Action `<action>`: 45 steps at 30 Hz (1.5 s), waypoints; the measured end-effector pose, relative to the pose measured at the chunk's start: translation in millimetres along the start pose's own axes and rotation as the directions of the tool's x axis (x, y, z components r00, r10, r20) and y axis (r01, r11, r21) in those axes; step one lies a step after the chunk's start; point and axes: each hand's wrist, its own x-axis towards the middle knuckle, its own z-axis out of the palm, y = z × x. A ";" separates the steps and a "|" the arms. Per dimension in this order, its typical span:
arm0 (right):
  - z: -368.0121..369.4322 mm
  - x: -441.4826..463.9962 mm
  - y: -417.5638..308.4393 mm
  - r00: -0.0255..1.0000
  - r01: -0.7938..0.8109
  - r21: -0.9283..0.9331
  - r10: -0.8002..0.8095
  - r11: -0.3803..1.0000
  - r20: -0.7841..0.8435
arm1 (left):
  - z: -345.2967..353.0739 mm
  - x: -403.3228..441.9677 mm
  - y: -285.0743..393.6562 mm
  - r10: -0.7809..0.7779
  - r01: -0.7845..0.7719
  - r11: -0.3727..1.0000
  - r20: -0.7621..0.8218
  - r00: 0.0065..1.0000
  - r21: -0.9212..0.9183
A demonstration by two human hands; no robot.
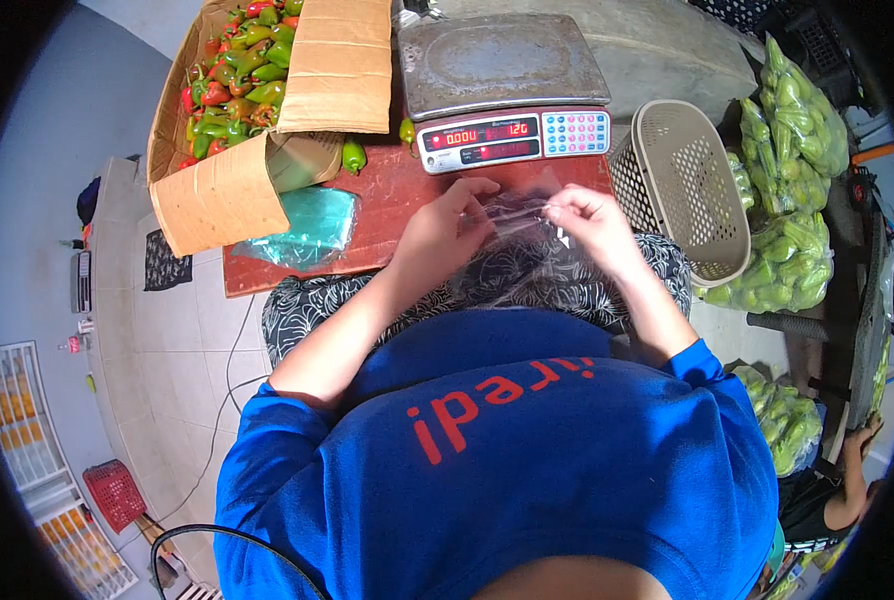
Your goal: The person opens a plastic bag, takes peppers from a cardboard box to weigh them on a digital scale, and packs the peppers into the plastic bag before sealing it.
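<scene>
A clear plastic bag hangs over my lap between both hands. My right hand pinches its upper edge with thumb and forefinger. My left hand is curved at the bag's other side, thumb and fingers apart, with a fold of the film against them. Just beyond my hands stands a digital scale with a bare metal plate and a lit red display. Left of it, a cardboard box is full of red and green peppers. A stack of greenish plastic bags lies near the box's lower flap.
A beige perforated basket stands right of the red table. Beyond it are bags of green vegetables. Loose peppers lie between box and scale. Another person's arm shows at lower right. A cable runs over the floor at left.
</scene>
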 end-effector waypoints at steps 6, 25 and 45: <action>-21.4 3.2 -1.6 0.993 0.117 -0.271 -0.105 0.955 0.056 | -12.0 3.0 9.0 0.012 -0.011 0.995 -0.015 1.000 0.101; 26.9 0.5 -0.6 0.991 -0.127 0.397 0.103 0.909 0.083 | 23.2 5.4 31.6 0.121 -0.123 0.991 -0.034 0.992 -0.059; 4.7 21.4 -19.5 0.984 -0.119 0.831 0.179 0.543 0.023 | -5.5 29.0 11.8 0.005 0.087 0.857 0.176 0.984 -0.508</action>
